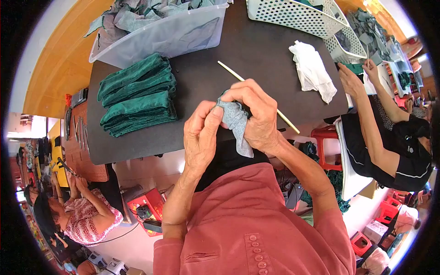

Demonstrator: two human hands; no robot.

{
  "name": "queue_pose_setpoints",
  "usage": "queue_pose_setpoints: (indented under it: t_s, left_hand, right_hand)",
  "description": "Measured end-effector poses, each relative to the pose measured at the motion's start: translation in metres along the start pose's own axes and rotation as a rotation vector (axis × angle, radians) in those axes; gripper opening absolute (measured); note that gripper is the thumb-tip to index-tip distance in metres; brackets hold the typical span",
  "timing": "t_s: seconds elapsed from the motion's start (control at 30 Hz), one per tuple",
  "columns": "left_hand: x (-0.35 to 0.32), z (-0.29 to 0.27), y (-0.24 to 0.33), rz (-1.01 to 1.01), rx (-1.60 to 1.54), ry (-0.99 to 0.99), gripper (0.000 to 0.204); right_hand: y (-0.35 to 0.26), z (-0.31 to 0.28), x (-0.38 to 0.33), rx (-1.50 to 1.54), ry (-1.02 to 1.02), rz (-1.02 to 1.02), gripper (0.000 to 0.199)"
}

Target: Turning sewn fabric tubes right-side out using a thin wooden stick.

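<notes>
Over the table's near edge, both my hands hold a small grey-green fabric piece (237,126), bunched, with one end hanging down. My left hand (201,130) pinches its upper left end between thumb and fingers. The fingers of my right hand (259,114) are curled around its upper and right side, hiding part of it. A trace of dark green shows at its top edge. Just beyond my hands, a thin pale stick (231,71) lies slantwise on the dark table (197,64), passing behind my right hand. To the left sit two stacks of folded dark green velvety pieces (137,98).
A translucent bin (160,43) of grey-green fabric stands at the far left. White perforated baskets (298,18) stand at the far right, near a crumpled white cloth (313,71). A co-worker in black (385,137) handles green fabric at right; another person (89,206) works at left.
</notes>
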State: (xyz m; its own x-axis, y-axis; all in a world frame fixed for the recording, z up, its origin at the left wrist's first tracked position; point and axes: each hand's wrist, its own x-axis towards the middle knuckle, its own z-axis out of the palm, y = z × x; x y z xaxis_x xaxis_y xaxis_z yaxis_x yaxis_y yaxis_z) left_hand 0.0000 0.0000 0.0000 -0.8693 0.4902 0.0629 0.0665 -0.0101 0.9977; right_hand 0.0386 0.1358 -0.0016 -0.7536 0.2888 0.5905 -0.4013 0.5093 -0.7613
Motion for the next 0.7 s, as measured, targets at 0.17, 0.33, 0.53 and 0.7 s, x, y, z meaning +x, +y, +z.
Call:
queue_pose_setpoints:
  t_s: [0.17, 0.33, 0.53, 0.7]
  left_hand:
    - [-0.003, -0.009, 0.0, -0.065, -0.073, -0.011, 0.02]
    - [-0.011, 0.007, 0.013, 0.033, 0.03, -0.149, 0.025]
    - [0.032, 0.004, 0.016, 0.254, 0.41, -0.078, 0.011]
    - [0.045, 0.015, 0.011, 0.462, 0.383, -0.021, 0.006]
  right_hand:
    - [-0.001, 0.005, 0.001, 0.006, 0.034, -0.006, 0.025]
    - [0.004, 0.004, 0.018, -0.09, 0.112, -0.071, 0.025]
    - [0.001, 0.006, 0.023, -0.177, 0.167, -0.085, 0.026]
    - [-0.009, -0.003, 0.016, 0.015, 0.153, 0.197, 0.023]
